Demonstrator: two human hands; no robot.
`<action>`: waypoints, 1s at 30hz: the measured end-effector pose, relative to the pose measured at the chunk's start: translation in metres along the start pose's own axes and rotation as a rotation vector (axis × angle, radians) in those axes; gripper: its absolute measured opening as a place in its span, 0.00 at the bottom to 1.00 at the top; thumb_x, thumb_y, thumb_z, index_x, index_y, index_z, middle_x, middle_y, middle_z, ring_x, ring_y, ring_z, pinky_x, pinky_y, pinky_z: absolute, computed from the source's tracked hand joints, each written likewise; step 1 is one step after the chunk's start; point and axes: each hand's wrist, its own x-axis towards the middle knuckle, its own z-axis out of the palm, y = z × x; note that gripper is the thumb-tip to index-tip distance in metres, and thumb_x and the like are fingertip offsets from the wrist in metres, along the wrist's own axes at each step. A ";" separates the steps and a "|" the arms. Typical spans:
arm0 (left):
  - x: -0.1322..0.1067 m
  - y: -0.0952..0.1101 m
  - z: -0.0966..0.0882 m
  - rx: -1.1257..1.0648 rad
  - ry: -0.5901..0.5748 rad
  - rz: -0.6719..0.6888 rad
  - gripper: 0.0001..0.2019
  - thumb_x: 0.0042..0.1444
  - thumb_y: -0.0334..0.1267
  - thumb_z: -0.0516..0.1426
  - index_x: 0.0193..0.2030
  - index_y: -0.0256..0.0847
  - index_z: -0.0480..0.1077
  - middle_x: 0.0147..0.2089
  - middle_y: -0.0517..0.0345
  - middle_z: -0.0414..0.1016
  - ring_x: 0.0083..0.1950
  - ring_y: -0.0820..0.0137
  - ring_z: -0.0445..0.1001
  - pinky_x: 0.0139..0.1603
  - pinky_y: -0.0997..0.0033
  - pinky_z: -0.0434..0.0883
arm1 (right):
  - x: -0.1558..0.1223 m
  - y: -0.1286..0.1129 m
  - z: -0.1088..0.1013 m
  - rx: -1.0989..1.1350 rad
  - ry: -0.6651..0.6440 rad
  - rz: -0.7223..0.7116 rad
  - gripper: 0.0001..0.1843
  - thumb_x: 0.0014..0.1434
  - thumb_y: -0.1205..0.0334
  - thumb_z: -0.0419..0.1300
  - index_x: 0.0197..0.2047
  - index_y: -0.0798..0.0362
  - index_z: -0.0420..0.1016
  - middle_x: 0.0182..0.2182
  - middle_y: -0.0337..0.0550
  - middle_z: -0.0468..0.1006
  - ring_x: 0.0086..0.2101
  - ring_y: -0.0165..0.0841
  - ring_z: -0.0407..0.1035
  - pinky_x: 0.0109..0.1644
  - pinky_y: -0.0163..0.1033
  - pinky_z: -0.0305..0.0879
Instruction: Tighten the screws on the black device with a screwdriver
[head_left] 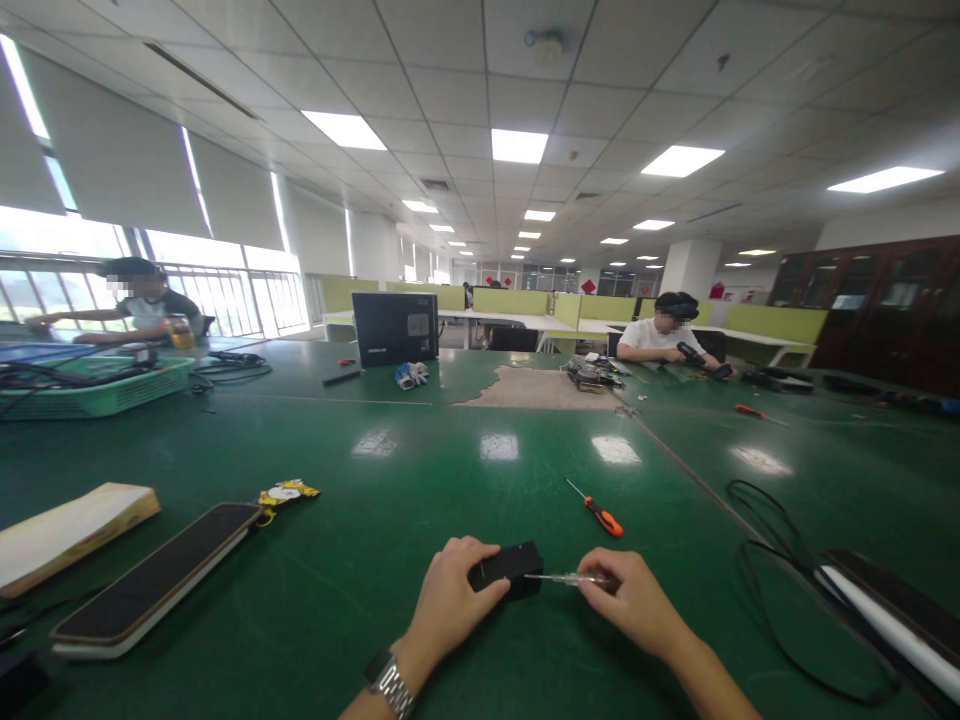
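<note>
My left hand (455,592), with a watch (390,682) on its wrist, grips a small black box-shaped part (517,567) between thumb and fingers, low over the green table. In my right hand (628,600) is a screwdriver (589,578) with a see-through handle, its fingers closed round the handle. The metal shaft points left, and its tip meets or lies just in front of the black part's right end; I cannot tell whether it touches. Beyond my right hand lies a second screwdriver (604,516) with an orange and black handle.
At left lie a phone (165,575) with a yellow charm (289,492) and a pale box (71,535). A black cable (757,590) loops at right. Farther back are a green basket (112,402), a black computer case (395,330), gloves (411,375) and two people seated at the table.
</note>
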 end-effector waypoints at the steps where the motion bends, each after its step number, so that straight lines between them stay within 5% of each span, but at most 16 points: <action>1: 0.000 -0.001 0.001 -0.001 0.003 0.000 0.18 0.52 0.47 0.61 0.49 0.45 0.75 0.45 0.54 0.75 0.47 0.59 0.70 0.49 0.63 0.66 | -0.001 -0.003 -0.001 -0.034 0.013 -0.011 0.09 0.56 0.57 0.58 0.31 0.51 0.78 0.22 0.37 0.73 0.25 0.30 0.65 0.32 0.34 0.56; 12: 0.001 -0.001 0.003 0.003 0.017 0.000 0.17 0.52 0.46 0.62 0.48 0.44 0.75 0.45 0.54 0.76 0.47 0.59 0.70 0.50 0.63 0.67 | -0.003 -0.013 -0.006 -0.080 -0.015 0.108 0.14 0.58 0.52 0.56 0.29 0.49 0.79 0.21 0.38 0.74 0.25 0.33 0.66 0.30 0.35 0.54; 30: 0.001 -0.005 0.005 -0.069 0.026 0.020 0.15 0.51 0.41 0.63 0.47 0.43 0.74 0.45 0.55 0.75 0.47 0.61 0.72 0.50 0.66 0.67 | -0.010 -0.022 0.030 -0.081 -0.148 0.101 0.14 0.65 0.51 0.50 0.35 0.48 0.72 0.28 0.37 0.76 0.31 0.33 0.69 0.34 0.34 0.54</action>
